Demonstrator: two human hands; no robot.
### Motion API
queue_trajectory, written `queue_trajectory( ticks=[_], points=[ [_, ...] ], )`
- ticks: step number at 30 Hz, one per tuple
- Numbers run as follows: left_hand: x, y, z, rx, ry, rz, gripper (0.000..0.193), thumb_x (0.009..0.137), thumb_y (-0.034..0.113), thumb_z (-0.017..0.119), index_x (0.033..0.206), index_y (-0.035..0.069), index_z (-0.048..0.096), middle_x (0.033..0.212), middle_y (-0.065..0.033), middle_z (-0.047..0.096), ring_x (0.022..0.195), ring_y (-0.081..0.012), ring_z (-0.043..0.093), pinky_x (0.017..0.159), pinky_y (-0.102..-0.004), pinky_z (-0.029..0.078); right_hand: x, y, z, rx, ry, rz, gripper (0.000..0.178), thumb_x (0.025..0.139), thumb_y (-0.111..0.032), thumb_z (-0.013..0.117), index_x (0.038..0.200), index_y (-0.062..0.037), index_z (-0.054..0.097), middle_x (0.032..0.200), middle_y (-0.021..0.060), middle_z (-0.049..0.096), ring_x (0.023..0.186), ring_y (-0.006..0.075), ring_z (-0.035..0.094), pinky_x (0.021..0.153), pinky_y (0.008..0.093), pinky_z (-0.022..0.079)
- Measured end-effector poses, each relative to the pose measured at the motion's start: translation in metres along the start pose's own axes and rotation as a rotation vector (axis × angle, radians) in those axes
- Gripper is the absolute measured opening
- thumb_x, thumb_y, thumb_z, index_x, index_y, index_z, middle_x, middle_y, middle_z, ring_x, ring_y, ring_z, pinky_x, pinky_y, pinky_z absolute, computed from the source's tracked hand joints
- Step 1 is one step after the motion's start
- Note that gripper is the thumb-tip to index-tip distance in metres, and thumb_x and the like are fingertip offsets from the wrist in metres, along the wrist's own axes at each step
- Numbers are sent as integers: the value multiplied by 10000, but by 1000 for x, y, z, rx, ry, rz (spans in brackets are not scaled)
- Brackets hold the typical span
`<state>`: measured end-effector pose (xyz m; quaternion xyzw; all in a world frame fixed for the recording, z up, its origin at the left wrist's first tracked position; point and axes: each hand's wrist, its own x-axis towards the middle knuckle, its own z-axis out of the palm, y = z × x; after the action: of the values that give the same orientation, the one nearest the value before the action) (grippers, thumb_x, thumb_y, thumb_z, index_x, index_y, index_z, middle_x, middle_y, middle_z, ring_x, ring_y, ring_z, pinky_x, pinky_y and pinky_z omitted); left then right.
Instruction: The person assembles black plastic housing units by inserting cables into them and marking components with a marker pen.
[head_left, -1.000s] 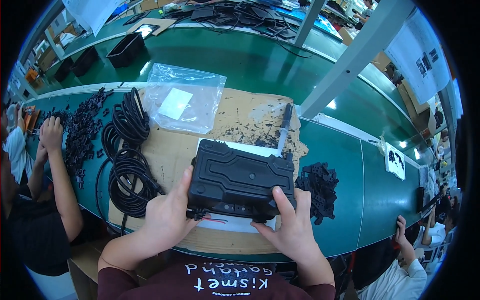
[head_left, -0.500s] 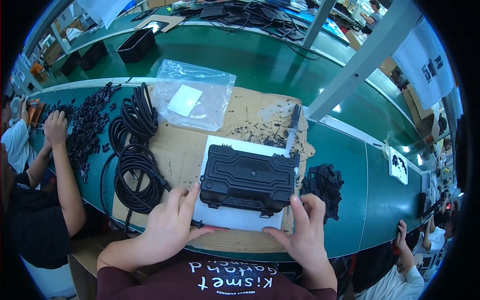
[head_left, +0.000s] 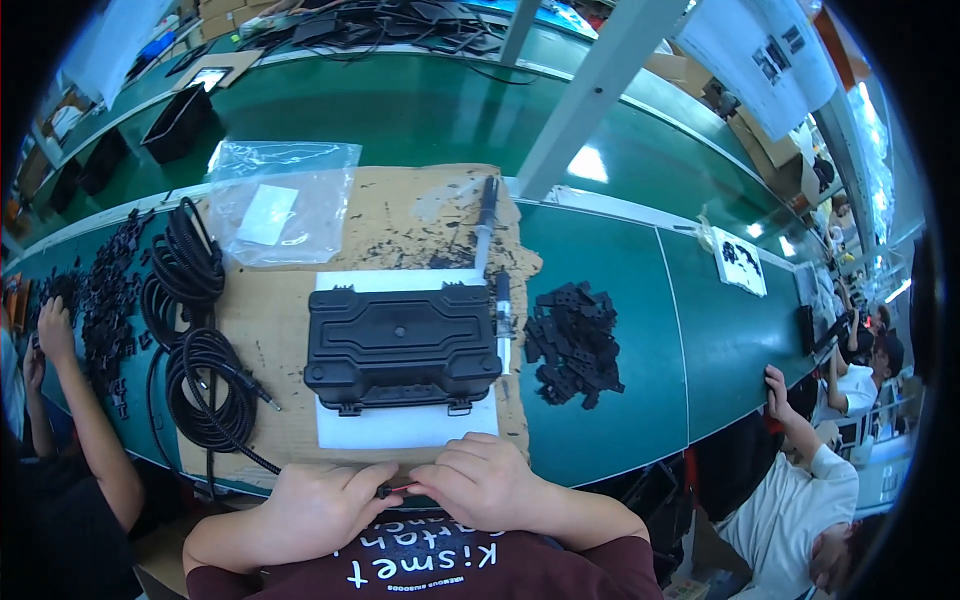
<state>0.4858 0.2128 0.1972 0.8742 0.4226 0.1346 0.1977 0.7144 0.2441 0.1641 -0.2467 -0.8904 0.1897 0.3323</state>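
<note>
Near the front edge of the bench, my left hand (head_left: 325,508) is closed on the end of a black cable (head_left: 384,491). Thin red wire (head_left: 403,488) comes out of that end, and the fingers of my right hand (head_left: 482,482) pinch it. My hands almost meet at the fingertips. Just beyond them a black hard plastic case (head_left: 402,345), lid down and latches facing me, rests on a white foam sheet (head_left: 400,428). Coiled black corrugated cable (head_left: 212,390) lies left of the case, and one strand runs toward my left hand.
Cardboard (head_left: 265,330) lies under the case, with a clear plastic bag (head_left: 285,200) and a marker-like pen (head_left: 487,215) on it. Small black parts (head_left: 575,345) are piled on the right, more (head_left: 110,290) on the left. Co-workers' arms (head_left: 95,440) show at both sides.
My hands have left the sides of the case and come together in front of it, taking hold of the cable end with red wire. The view has swung to the right.
</note>
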Motion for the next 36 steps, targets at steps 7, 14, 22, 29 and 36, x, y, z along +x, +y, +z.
queue_trajectory(
  ticks=[7, 14, 22, 29, 36],
  points=[
    [5, -10, 9, -150, -25, -27, 287, 886, 285, 680, 1052, 52, 653, 668, -76, 664, 560, -234, 659, 483, -331, 492, -31, 34, -44, -217, 228, 189, 155, 720, 15, 688, 845, -75, 669, 692, 69, 622, 570, 240, 597, 518, 350, 464],
    [9, -7, 12, -455, -69, -221, 286, 911, 265, 658, 1140, 95, 645, 673, -89, 663, 556, -265, 654, 508, -349, 508, -58, 85, -90, -608, 227, 631, 163, 749, -30, 750, 897, -5, 687, 788, 89, 558, 719, 267, 576, 604, 384, 459],
    [20, -7, 11, -640, -193, -100, 223, 949, 229, 611, 1103, 71, 644, 810, -106, 650, 758, -258, 661, 650, -364, 514, -63, 82, -82, -527, 290, 701, 158, 764, 28, 718, 894, 18, 631, 888, 114, 546, 786, 276, 575, 643, 354, 474],
    [15, -8, 16, -761, -84, -99, 181, 939, 154, 622, 1071, 34, 653, 885, -106, 637, 795, -246, 633, 684, -340, 504, -65, 78, -80, -427, 390, 755, 101, 797, 38, 695, 870, 1, 636, 863, 122, 582, 692, 261, 588, 592, 323, 471],
    [11, -8, 23, -766, -64, -143, 212, 937, 164, 621, 1101, 35, 657, 867, -106, 661, 772, -257, 649, 671, -342, 504, -64, 55, -74, 169, 598, 920, 133, 886, 27, 655, 1018, 33, 665, 853, 33, 610, 678, 81, 571, 590, 214, 449]
  ],
)
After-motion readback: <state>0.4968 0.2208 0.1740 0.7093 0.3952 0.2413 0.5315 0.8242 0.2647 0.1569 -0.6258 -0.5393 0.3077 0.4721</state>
